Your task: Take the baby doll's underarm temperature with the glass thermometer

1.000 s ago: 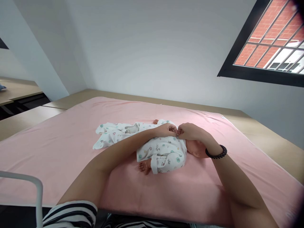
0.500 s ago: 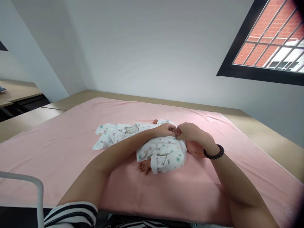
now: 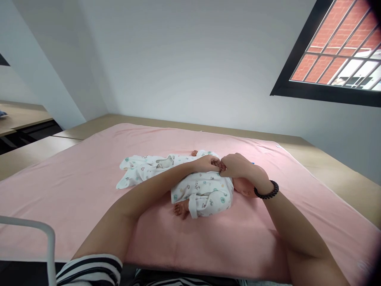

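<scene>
Fingers [image 3: 224,167] of the left hand [image 3: 206,163] and the right hand [image 3: 237,165] were bent inward, their tips meeting over the upper front of the doll's shirt [image 3: 205,186], close to the neck; whether cloth was pinched between them could not be told, since the knuckles hid the spot. The doll [image 3: 214,194] lay face up on a pink blanket [image 3: 160,137] spread over the table [image 3: 336,167], its head [image 3: 244,187] to the right, partly under the right hand, and its trousers [image 3: 135,174] stretched out to the left. Because it seemed to rest loose on soft fabric, an uneven tug at the neck could well have turned it or rucked up the blanket. A light hold would likely have let thin cloth slip away, while a hard pull might have stretched the neckline. With the beaded bracelet [image 3: 267,196] so near the head, a low wrist could have knocked or snagged it. No brand could be read anywhere. One small white tag [image 3: 278,146] showed at the blanket's far right corner, its writing too tiny to make out; the shirt bore little animals and green rounds, and any lettering among them was illegible.
</scene>
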Tool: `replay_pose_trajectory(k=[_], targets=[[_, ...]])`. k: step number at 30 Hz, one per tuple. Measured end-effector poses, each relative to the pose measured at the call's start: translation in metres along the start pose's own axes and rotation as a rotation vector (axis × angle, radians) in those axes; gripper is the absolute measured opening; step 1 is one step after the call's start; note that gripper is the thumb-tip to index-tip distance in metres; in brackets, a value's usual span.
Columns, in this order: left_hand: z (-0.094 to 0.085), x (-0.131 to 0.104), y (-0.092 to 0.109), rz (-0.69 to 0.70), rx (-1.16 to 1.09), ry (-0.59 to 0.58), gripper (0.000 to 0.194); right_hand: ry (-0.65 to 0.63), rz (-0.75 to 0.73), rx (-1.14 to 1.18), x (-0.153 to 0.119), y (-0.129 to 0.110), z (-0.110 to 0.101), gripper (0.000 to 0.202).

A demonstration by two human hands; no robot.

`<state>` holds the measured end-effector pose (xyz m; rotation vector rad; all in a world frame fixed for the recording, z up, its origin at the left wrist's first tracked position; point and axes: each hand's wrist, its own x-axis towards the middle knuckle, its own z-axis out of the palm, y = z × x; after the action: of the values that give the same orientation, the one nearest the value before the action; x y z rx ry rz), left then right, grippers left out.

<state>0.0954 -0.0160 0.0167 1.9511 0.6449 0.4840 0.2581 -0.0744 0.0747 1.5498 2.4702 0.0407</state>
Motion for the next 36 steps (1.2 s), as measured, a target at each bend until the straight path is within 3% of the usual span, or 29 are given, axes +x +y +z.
replay_pose_trajectory(k=[18, 36], targets=[[-0.001, 0.003, -0.011, 0.029, 0.035, -0.02, 0.01, 0.021, 0.005, -0.004, 0.003, 0.0, 0.009, 0.015], [-0.002, 0.006, -0.022, 0.025, 0.023, -0.022, 0.018, -0.046, 0.024, 0.123, 0.0, 0.003, 0.0, 0.019]])
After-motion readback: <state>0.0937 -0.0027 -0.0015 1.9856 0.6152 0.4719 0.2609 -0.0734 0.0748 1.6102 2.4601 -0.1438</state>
